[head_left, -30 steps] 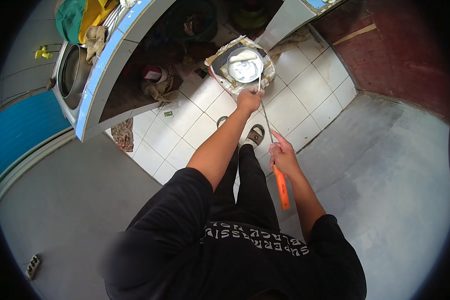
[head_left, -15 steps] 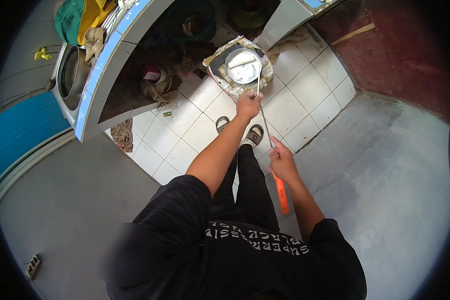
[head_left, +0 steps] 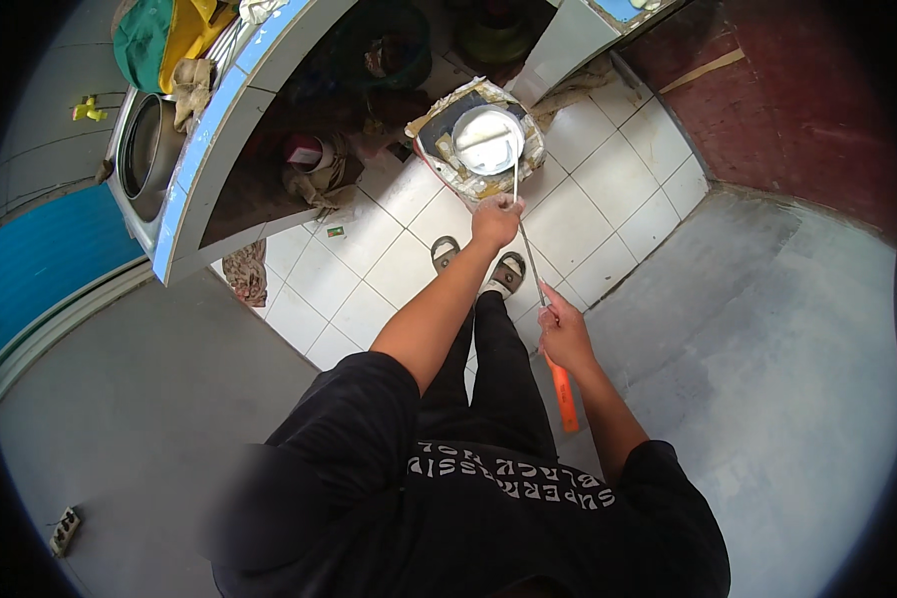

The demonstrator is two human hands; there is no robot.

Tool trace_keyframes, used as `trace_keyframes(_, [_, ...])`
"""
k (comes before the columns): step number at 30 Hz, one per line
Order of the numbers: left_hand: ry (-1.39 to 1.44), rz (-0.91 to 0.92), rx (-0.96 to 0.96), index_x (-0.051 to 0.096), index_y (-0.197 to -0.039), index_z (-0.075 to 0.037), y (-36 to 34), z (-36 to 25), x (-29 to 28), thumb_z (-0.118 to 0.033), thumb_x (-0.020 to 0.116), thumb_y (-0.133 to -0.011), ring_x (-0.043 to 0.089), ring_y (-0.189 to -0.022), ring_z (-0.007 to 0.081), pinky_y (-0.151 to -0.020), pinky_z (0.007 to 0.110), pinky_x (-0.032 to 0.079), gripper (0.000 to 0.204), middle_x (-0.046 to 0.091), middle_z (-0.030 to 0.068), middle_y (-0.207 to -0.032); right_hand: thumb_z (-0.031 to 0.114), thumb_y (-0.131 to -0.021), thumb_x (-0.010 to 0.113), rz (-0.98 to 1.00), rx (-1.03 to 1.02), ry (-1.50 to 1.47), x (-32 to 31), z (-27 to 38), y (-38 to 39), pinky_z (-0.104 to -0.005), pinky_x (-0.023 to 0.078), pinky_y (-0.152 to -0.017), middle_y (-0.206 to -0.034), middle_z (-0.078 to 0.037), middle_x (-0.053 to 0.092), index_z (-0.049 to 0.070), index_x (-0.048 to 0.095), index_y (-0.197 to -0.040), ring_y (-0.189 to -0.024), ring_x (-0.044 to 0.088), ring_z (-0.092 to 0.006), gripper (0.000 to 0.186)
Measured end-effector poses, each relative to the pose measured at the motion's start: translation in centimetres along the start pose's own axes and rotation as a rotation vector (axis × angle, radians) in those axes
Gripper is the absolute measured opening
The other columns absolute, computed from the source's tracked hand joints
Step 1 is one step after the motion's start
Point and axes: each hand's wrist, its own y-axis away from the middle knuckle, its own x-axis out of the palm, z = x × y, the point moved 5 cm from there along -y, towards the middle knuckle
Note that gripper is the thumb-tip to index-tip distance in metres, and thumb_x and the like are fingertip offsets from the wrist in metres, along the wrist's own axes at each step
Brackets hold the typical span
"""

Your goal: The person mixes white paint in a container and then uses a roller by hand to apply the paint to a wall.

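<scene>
My left hand [head_left: 498,219] grips the upper part of a long roller pole [head_left: 528,254], its white section running up into a round container of white paint [head_left: 504,154]. A paint roller [head_left: 482,138] lies in that paint. Lower down, my right hand [head_left: 564,334] is closed on the same pole just above its orange handle [head_left: 564,399], index finger extended along the shaft. The container stands on a paint-crusted, squarish base [head_left: 435,132] on white floor tiles [head_left: 593,199], in front of my sandalled feet.
A tiled counter [head_left: 204,149] with a steel sink [head_left: 142,159], cloths [head_left: 191,95] and a dark recess underneath occupies the upper left. A dark red panel [head_left: 767,120] bounds the right. A power strip [head_left: 65,530] lies on the grey surface at lower left.
Both my hands and the pole have shifted a little downward, toward my body, the orange handle most noticeably. The roller's head stays in the paint container.
</scene>
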Motion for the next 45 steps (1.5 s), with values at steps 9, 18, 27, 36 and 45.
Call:
trace_keyframes(9, [-0.017,0.015,0.03,0.073,-0.097,-0.006,-4.0,1.1,-0.2,-0.035,0.069,-0.088,0.064,-0.075,0.0177,-0.072,0.033,0.049,0.03,0.071,0.0078,-0.084,0.002,-0.097,0.042,0.002,-0.029,-0.045,0.6,0.4,-2.3,-0.028,0.048,-0.045,-0.071,0.001,0.045,0.006,0.04,-0.146,-0.047,0.046,-0.0092,0.05])
trace_keyframes(18, [-0.057,0.01,0.042,0.072,-0.098,-0.006,-0.1,0.2,0.5,-0.038,0.069,-0.087,0.067,-0.08,0.0227,-0.076,0.035,0.05,0.034,0.072,0.0112,-0.087,0.002,-0.097,0.041,0.011,0.004,0.001,-0.1,-0.4,0.6,-0.0271,0.049,-0.045,-0.071,0.001,0.044,0.007,0.038,-0.147,-0.05,0.046,-0.0077,0.051])
trace_keyframes(27, [-0.052,0.021,0.021,0.073,-0.098,-0.008,-1.2,-0.2,0.0,-0.036,0.068,-0.086,0.067,-0.084,0.0261,-0.077,0.037,0.051,0.031,0.072,0.0124,-0.087,0.006,-0.095,0.052,0.027,-0.05,-0.2,0.0,-2.5,-1.1,-0.029,0.049,-0.049,-0.075,-0.005,0.054,0.005,0.04,-0.145,-0.053,0.055,-0.0116,0.051])
trace_keyframes(36, [-0.085,-0.088,0.077,0.074,-0.091,-0.007,-0.1,0.2,-0.5,-0.036,0.07,-0.085,0.067,-0.074,0.0232,-0.071,0.036,0.05,0.03,0.07,0.0113,-0.078,0.01,-0.091,0.065,0.051,0.008,-0.173,-2.1,-4.0,3.7,-0.0272,0.053,-0.06,-0.093,-0.006,0.057,0.005,0.029,-0.15,-0.073,0.059,-0.0124,0.069])
trace_keyframes(45, [-0.09,-0.045,0.122,0.073,-0.094,-0.007,1.3,-3.0,-0.9,-0.036,0.067,-0.087,0.066,-0.077,0.0225,-0.073,0.036,0.05,0.031,0.07,0.0094,-0.079,0.019,-0.095,0.062,0.025,0.109,-0.186,-3.0,-6.7,6.2,-0.0252,0.037,-0.045,-0.068,0.001,0.05,0.003,0.049,-0.131,-0.048,0.043,-0.0072,0.042])
